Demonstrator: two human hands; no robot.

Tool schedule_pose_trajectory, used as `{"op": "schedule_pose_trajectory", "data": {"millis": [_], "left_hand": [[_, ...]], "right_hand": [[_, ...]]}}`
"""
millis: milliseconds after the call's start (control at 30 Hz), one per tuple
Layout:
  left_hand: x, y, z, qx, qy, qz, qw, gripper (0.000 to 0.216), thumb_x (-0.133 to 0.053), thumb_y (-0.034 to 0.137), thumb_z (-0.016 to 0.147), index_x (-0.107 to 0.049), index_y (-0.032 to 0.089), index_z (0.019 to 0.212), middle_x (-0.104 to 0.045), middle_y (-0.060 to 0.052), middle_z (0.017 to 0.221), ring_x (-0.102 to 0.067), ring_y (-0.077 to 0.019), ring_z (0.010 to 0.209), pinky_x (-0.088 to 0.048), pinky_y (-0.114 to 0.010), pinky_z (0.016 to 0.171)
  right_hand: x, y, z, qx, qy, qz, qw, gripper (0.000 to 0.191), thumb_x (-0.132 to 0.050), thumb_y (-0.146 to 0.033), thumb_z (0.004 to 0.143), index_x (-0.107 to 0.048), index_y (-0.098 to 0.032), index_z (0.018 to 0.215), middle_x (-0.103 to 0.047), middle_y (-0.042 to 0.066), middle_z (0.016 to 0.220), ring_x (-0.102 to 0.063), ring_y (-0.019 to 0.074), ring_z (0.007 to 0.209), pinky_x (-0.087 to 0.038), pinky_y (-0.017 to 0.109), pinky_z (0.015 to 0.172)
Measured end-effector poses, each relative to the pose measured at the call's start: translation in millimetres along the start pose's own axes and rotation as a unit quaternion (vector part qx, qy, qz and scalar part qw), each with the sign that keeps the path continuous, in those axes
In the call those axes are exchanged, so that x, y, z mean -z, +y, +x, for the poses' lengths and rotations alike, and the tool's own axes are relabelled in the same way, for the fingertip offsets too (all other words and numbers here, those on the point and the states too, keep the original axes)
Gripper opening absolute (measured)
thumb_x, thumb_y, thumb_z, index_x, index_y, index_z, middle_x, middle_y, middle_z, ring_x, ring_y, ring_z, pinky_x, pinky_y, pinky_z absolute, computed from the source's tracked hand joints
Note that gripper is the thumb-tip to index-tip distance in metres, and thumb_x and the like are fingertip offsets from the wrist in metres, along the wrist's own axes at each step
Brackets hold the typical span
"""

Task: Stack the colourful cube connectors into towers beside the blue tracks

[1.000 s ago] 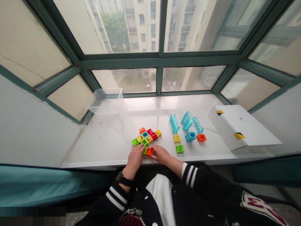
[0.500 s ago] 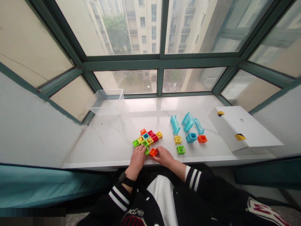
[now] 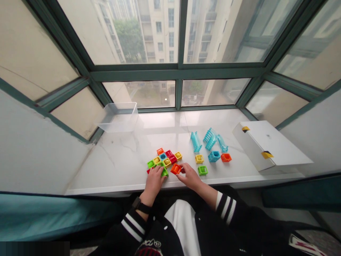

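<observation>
While the right hand [image 3: 190,176] pinches an orange block [image 3: 176,169], the left [image 3: 153,179] clasps green blocks [image 3: 165,172].

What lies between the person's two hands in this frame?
In the head view, an orange block, held by the right hand, and a green block at the left hand's fingertips.

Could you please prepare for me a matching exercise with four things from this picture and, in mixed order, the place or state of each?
1. left hand
2. clear tub
3. right hand
4. white box

A. holding an orange block
B. towards the right end of the sill
C. touching green blocks
D. far left, beside the window frame

Right pairs: 1-C, 2-D, 3-A, 4-B
</observation>
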State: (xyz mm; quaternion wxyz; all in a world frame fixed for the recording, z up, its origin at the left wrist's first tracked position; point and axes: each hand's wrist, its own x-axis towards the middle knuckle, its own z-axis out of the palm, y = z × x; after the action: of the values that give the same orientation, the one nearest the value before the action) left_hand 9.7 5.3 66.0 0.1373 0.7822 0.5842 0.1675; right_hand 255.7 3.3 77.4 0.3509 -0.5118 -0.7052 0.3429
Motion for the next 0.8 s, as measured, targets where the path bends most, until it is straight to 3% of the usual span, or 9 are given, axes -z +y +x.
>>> {"op": "schedule_pose_trajectory", "data": {"millis": [267,433,633,800], "left_hand": [[2,-4,-3,-0.017,0.029,-0.041,0.999,0.048,-0.075,0.022,0.083,-0.068,0.021,0.131,-0.066,-0.015,0.132,-0.061,-0.0359,0.126,-0.049,-0.058,0.113],[19,20,-4,-0.029,0.067,-0.146,0.987,0.046,-0.068,0.034,0.094,-0.063,0.024,0.139,-0.062,-0.016,0.142,-0.056,-0.035,0.137,-0.044,-0.06,0.119],[36,59,-1,0.008,0.019,-0.362,0.932,0.067,-0.073,0.048,0.093,-0.05,0.025,0.152,-0.061,-0.016,0.148,-0.068,-0.0286,0.123,-0.056,-0.05,0.108],[38,70,3,0.057,-0.005,-0.468,0.882,0.066,-0.075,0.045,0.091,-0.052,0.021,0.148,-0.07,-0.015,0.138,-0.072,-0.0285,0.12,-0.059,-0.051,0.106]], "right_hand": [[4,2,-2,-0.005,0.02,0.046,0.999,0.037,-0.073,-0.029,0.087,-0.064,-0.022,0.121,-0.065,0.007,0.111,-0.069,0.0215,0.096,-0.065,0.038,0.086],[11,-2,-3,0.034,0.02,0.077,0.996,0.042,-0.07,-0.019,0.084,-0.063,-0.024,0.125,-0.066,0.007,0.116,-0.069,0.0204,0.099,-0.064,0.039,0.091],[25,-21,-3,0.116,0.029,0.087,0.989,0.048,-0.07,-0.016,0.086,-0.062,-0.028,0.131,-0.062,0.011,0.135,-0.062,0.0264,0.126,-0.062,0.042,0.098],[28,-30,-3,0.15,0.018,0.102,0.983,0.054,-0.069,-0.016,0.089,-0.059,-0.03,0.14,-0.059,0.011,0.142,-0.059,0.0281,0.133,-0.055,0.049,0.112]]}}
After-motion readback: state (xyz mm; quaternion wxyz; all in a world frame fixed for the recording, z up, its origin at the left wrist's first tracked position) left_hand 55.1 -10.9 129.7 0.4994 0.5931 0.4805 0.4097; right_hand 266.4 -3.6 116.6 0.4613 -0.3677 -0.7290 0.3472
